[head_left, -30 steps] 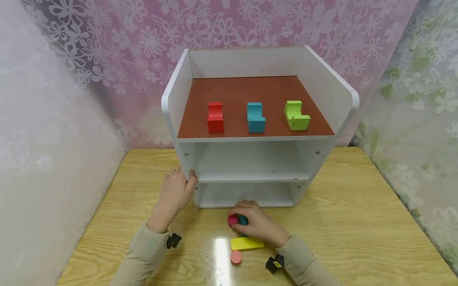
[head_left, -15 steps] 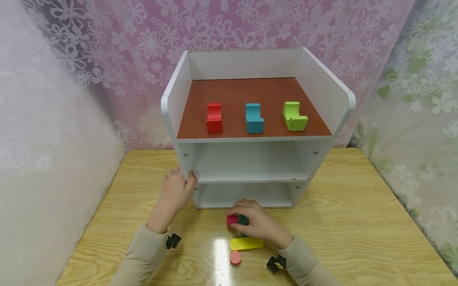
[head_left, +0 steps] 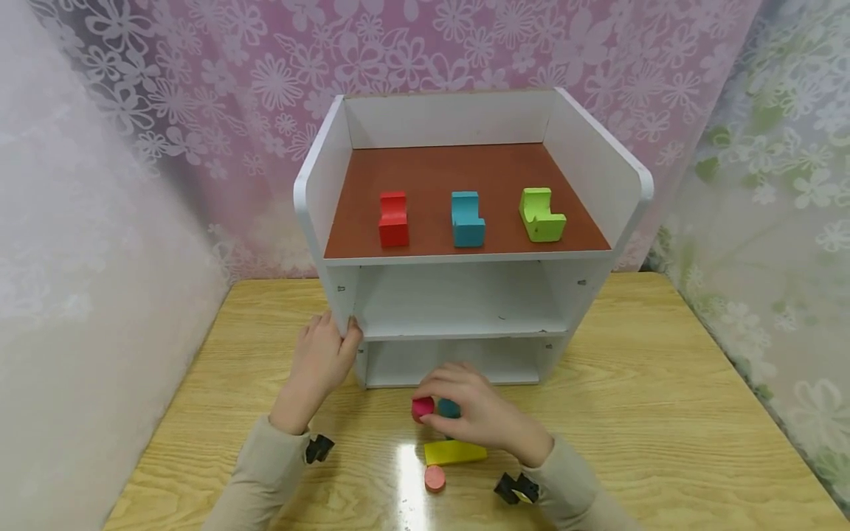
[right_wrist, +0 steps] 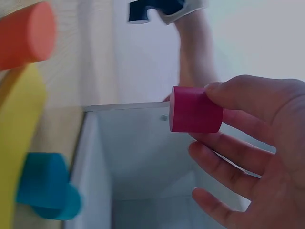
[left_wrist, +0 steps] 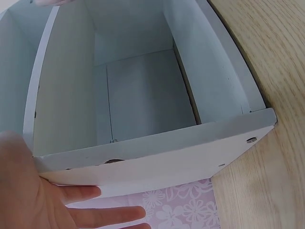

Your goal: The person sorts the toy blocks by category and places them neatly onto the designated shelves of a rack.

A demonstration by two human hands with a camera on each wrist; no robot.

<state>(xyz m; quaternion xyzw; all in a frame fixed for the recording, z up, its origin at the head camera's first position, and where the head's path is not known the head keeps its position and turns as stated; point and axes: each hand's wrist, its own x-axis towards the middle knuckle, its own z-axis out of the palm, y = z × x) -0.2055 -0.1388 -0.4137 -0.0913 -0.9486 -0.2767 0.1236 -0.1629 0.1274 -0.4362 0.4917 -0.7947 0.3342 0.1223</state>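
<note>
My right hand [head_left: 468, 409] pinches a magenta cylinder block [right_wrist: 193, 109] between thumb and fingers, over the table in front of the shelf unit. Close beside it, partly covered by that hand in the head view, is a teal block [right_wrist: 43, 179] with a rounded part. A yellow oblong block [head_left: 455, 452] lies nearer the front, with a coral cylinder block [head_left: 434, 479] right at its edge. My left hand [head_left: 322, 354] grips the left side panel of the white shelf unit [head_left: 458, 297], its thumb at the front edge and its fingers along the outer face.
On the unit's brown top stand a red notched block [head_left: 394, 221], a blue notched block [head_left: 468, 221] and a green notched block [head_left: 543, 217] in a row near the front edge. The unit rests on a wooden table [head_left: 664, 413], with floral curtains [head_left: 425, 44] behind and beside it.
My right hand has shifted slightly left with the magenta cylinder block, widening the space between it and the teal block. My left hand keeps its hold, and the head view has drifted a little.
</note>
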